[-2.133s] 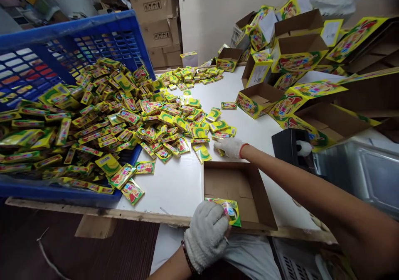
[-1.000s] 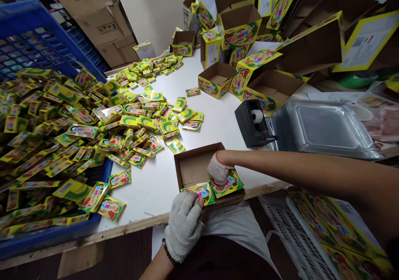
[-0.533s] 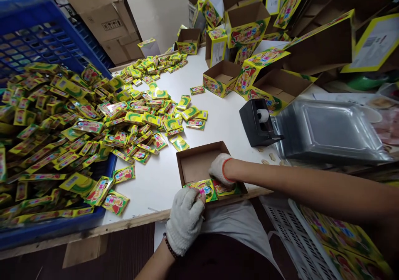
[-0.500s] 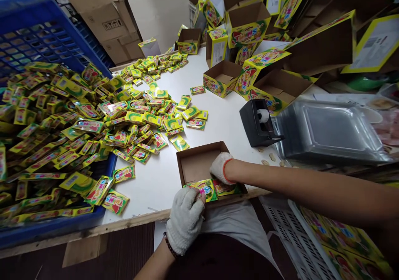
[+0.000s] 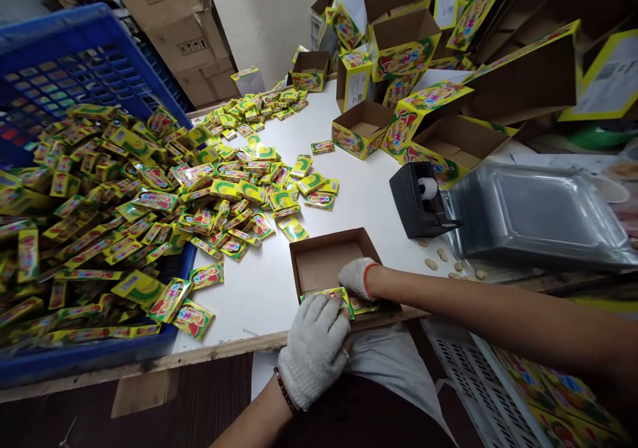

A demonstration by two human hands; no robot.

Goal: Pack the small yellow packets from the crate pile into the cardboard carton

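Observation:
An open brown cardboard box (image 5: 326, 262) lies at the table's near edge. A row of small yellow-green printed cartons (image 5: 366, 307) lies along its near side, partly under my hands. My left hand (image 5: 316, 341), in a white knit glove, reaches over the near wall, its fingers bent over a small carton (image 5: 343, 295) there. Inside the box, toward its right side, my gloved right hand (image 5: 357, 278) is closed and rests by the cartons. Its fingertips, and anything in them, are hidden.
Loose cartons (image 5: 239, 189) spill from a blue crate (image 5: 179, 308) at left. A black tape dispenser (image 5: 421, 202) and clear plastic tray (image 5: 523, 202) stand right. Open display boxes (image 5: 359, 129) pile up behind. Peanut-like bits (image 5: 442, 254) lie near the dispenser. A white crate (image 5: 478, 375) sits below right.
The view has shifted slightly, so everything sits a little further right. My left hand has flattened further over the near carton. My right hand stays inside the box.

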